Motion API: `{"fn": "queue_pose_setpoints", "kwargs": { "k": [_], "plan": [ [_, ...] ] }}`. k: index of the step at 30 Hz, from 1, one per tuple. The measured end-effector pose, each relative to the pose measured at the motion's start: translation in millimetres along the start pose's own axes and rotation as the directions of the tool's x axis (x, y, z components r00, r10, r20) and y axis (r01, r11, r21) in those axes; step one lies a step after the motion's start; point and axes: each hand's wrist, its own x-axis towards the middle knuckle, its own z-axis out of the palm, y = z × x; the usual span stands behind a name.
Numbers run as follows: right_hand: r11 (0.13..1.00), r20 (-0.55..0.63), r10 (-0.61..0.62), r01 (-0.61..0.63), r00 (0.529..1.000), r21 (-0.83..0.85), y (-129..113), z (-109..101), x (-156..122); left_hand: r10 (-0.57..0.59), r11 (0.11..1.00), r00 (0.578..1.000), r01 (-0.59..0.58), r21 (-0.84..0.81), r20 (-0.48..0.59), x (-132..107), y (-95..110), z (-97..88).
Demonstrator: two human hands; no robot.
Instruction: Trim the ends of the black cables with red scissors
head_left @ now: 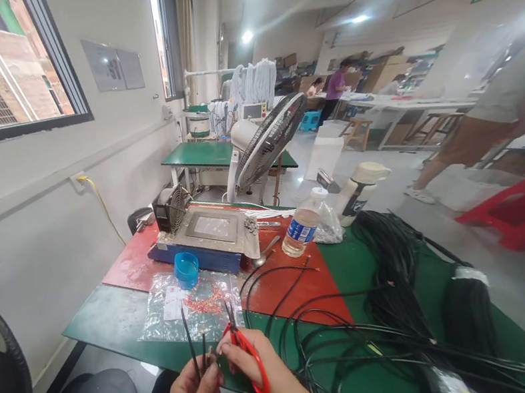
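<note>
Black cables (190, 344) stand upright between the thumb and fingers of my left hand (198, 391), their ends pointing away from me. Beside it, my right hand (258, 360) is closed around red-handled scissors (258, 366), with the blades pointing up and away. The fingertips of both hands nearly meet near the short cable ends. Just beyond them lies a clear plastic bag (162, 319) scattered with small red and orange bits (204, 301). A blue cup (187, 271) stands at the bag's far edge.
Behind the cup sits a blue-based heating device (200, 248) with a small fan (172, 209). A bottle (300, 230) stands right of it. Coiled black cables (392, 268) cover the table's right side. A floor fan (268, 144) and a red stool (514, 213) stand beyond; other people are farther off.
</note>
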Motion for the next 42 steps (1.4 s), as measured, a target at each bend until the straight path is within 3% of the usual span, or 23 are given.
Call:
{"fn": "queue_pose_setpoints", "kwargs": {
  "k": [7, 9, 11, 15, 17, 19, 24, 30, 34, 42],
  "plan": [
    [0.994, 0.012, 0.085, -0.085, 0.996, 0.069, 9.1, -5.9, 1.7, -0.066, 0.998, 0.994, 0.066, -0.002, -0.083, 8.2, -9.3, -7.7],
    [0.998, 0.037, 0.053, -0.052, 0.998, -0.021, 6.1, -10.1, -1.4, -0.052, 0.999, 0.992, 0.052, -0.003, -0.119, 7.4, -9.0, -7.7],
    [0.973, 0.04, -0.039, 0.047, 0.998, -0.227, -0.2, -14.6, -5.9, -0.044, 0.999, 0.989, 0.043, -0.013, -0.144, 6.4, -7.6, -6.7],
    [0.731, 0.037, -0.228, 0.196, 0.973, -0.654, -10.0, -21.7, -16.3, -0.048, 0.998, 0.984, 0.041, -0.047, -0.17, 5.1, -4.0, -5.2],
    [0.624, 0.066, -0.273, 0.229, 0.96, -0.747, -9.9, -23.4, -20.4, -0.042, 0.998, 0.986, 0.035, -0.047, -0.161, 3.6, -1.8, -5.0],
    [0.578, 0.087, -0.275, 0.237, 0.957, -0.781, -7.8, -23.8, -23.0, -0.036, 0.999, 0.991, 0.032, -0.032, -0.13, 1.2, 0.8, -4.6],
    [0.627, 0.09, -0.132, 0.154, 0.987, -0.764, -4.7, -22.6, -23.9, -0.04, 0.999, 0.997, 0.042, 0.028, -0.066, -2.4, 5.6, -3.0],
    [0.677, 0.108, -0.002, 0.081, 0.994, -0.732, -7.2, -25.3, -22.1, -0.034, 0.999, 0.984, 0.036, 0.005, -0.177, 4.1, 5.1, -1.3],
    [0.694, 0.155, 0.029, 0.092, 0.988, -0.715, -9.1, -25.9, -22.5, -0.038, 0.998, 0.976, 0.046, 0.033, -0.215, 8.0, 5.7, 0.2],
    [0.724, 0.161, 0.055, 0.072, 0.985, -0.686, -10.6, -23.6, -17.9, 0.0, 0.984, 0.982, 0.033, 0.175, -0.187, 14.5, 5.5, -1.0]
  ]
}}
